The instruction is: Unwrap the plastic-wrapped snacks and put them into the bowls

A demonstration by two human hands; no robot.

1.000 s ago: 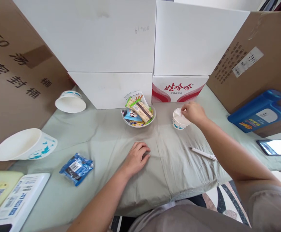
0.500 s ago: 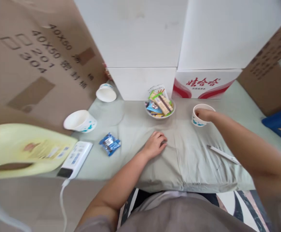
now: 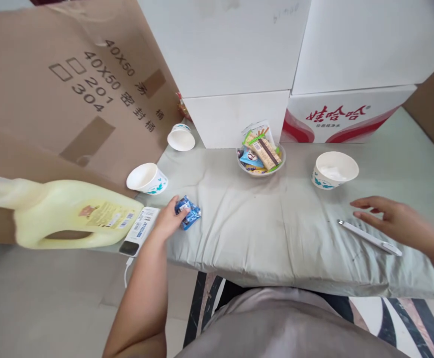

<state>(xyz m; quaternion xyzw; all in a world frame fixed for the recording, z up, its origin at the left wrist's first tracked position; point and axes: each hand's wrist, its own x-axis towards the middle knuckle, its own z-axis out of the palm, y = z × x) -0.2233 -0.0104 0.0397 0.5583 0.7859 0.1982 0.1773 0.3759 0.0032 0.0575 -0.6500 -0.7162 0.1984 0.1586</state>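
Note:
My left hand is at the left of the cloth-covered table, thumb and fingers closed around the left side of a shiny blue snack packet. The packet still appears to rest on the cloth. My right hand hovers on the right with nothing in it, its fingers apart and pointing left. Below it lies a white pen. Beyond that hand stands an upright paper bowl with a blue-green leaf print, holding something white that I cannot make out.
A plastic bowl of wrapped snacks stands at the back centre, before white boxes. Two paper bowls, one nearer and one farther, lie tilted at left. A yellow jug and a white power bank lie near the left edge.
My left hand has moved left from the table's middle and taken hold of the blue snack packet. My right hand has come out of the right paper bowl, back toward me. The view has shifted.

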